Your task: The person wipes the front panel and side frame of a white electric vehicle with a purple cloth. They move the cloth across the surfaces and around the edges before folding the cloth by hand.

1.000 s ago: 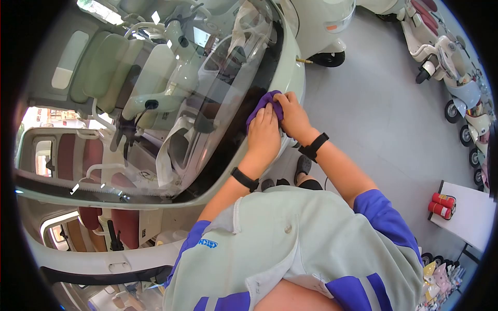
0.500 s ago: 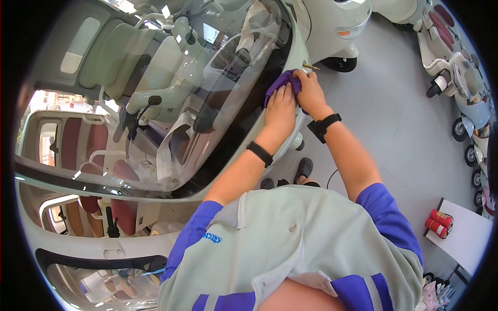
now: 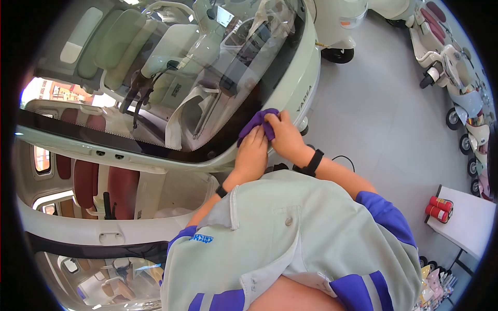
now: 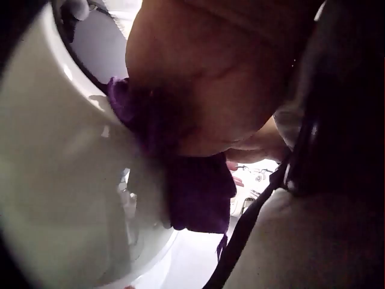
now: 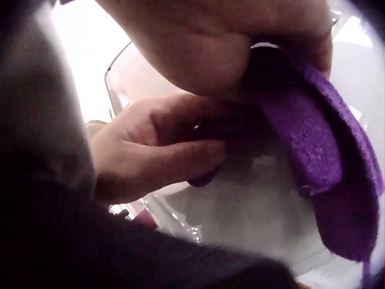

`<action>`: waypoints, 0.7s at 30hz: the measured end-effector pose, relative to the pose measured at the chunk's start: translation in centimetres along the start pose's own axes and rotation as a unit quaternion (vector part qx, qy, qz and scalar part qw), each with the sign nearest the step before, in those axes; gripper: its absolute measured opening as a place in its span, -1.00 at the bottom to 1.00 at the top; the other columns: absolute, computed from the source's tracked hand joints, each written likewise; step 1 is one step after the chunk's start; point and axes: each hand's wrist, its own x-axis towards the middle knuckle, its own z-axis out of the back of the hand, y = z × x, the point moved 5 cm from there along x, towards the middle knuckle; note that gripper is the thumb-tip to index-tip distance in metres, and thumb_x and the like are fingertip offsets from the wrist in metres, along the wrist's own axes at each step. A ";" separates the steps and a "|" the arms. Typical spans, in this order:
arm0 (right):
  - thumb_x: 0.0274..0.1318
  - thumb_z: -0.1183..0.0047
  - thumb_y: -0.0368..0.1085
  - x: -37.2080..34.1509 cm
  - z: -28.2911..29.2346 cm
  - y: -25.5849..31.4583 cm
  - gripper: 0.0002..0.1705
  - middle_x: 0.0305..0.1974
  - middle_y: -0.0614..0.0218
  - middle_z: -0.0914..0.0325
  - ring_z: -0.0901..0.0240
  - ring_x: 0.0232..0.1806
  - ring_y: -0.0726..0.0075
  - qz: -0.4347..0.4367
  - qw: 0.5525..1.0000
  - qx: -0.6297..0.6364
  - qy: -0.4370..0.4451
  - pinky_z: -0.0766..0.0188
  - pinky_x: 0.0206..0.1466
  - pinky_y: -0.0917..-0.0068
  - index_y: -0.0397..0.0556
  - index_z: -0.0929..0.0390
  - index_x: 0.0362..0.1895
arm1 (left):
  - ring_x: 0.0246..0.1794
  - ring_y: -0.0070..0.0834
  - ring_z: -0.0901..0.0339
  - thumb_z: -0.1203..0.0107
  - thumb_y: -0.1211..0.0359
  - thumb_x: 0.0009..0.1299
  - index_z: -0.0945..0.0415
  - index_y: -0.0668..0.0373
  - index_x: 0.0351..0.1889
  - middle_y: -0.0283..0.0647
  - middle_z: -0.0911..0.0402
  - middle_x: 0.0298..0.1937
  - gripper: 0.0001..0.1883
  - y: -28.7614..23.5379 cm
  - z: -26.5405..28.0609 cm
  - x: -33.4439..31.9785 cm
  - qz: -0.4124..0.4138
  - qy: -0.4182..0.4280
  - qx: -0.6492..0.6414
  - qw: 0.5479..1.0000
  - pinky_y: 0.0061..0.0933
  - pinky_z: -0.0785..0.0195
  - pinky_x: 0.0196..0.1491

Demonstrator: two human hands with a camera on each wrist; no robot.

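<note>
A folded purple cloth (image 3: 250, 127) lies against the pale green rim of a vehicle, at the lower edge of its windshield (image 3: 205, 116). My left hand (image 3: 251, 158) rests on the near part of the cloth, its fingers stretched forward. Just to the right, my right hand (image 3: 286, 139) grips the cloth with curled fingers. In the right wrist view a loose flap of the cloth (image 5: 310, 141) hangs below that hand, and the left hand (image 5: 150, 144) shows beside it with its thumb extended. The left wrist view shows cloth (image 4: 201, 195) under the left hand (image 4: 207, 72), against the glossy body panel.
The vehicle's front panel (image 3: 295, 85) carries dark lettering. A white scooter (image 3: 340, 23) stands beyond it, and more scooters (image 3: 446, 67) line the right side. Red fire extinguishers (image 3: 439, 208) sit on a white table (image 3: 467, 220). Grey floor (image 3: 373, 109) lies between.
Both hands and the cloth first slid forward along the windshield's edge, then came back toward my body, nearer the windshield's near corner. The right hand keeps its grip on the cloth.
</note>
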 end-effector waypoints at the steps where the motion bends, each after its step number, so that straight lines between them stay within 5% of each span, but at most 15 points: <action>1: 0.10 -0.08 -0.49 -0.7 -0.7 0.6 -0.51 0.03 -0.07 -0.32 -0.45 -0.02 -0.37 0.006 1.000 -0.003 0.006 -0.48 0.01 -0.01 0.12 -0.43 0.14 | 0.45 -0.07 -0.24 -0.10 0.49 0.20 -0.43 0.43 0.24 0.06 -0.37 0.38 -0.43 0.4 0.1 -1.0 0.001 0.009 -0.005 1.000 -0.10 -0.13 0.44; 8: 0.10 -0.07 -0.52 0.6 0.9 -0.1 -0.47 0.04 -0.08 -0.30 -0.46 -0.04 -0.40 -0.029 0.998 -0.029 0.051 -0.50 -0.02 -0.05 0.09 -0.34 0.18 | 0.51 -0.05 -0.17 -0.03 0.46 0.30 -0.42 0.46 0.23 0.10 -0.35 0.40 -0.50 -0.2 -0.7 0.8 -0.020 0.030 0.017 0.999 0.02 -0.01 0.50; 14: 0.14 -0.05 -0.49 5.3 4.8 -7.8 -0.51 0.04 -0.11 -0.34 -0.45 -0.01 -0.43 -0.067 0.996 -0.047 -0.036 -0.47 0.00 -0.07 0.10 -0.31 0.16 | 0.58 -0.10 -0.05 0.08 0.39 0.40 -0.41 0.42 0.28 0.07 -0.25 0.48 -0.51 -2.7 -4.5 9.4 -0.034 0.032 0.104 0.993 -0.05 0.15 0.56; 21: 0.13 0.01 -0.46 14.0 12.4 -12.5 -0.54 0.06 -0.07 -0.43 -0.45 0.06 -0.36 -0.033 0.994 -0.040 -0.098 -0.44 0.09 -0.02 0.07 -0.37 0.16 | 0.56 -0.07 -0.08 0.06 0.41 0.41 -0.32 0.45 0.34 0.08 -0.22 0.50 -0.47 -2.0 -7.0 22.5 -0.001 0.005 0.079 0.997 -0.11 -0.01 0.50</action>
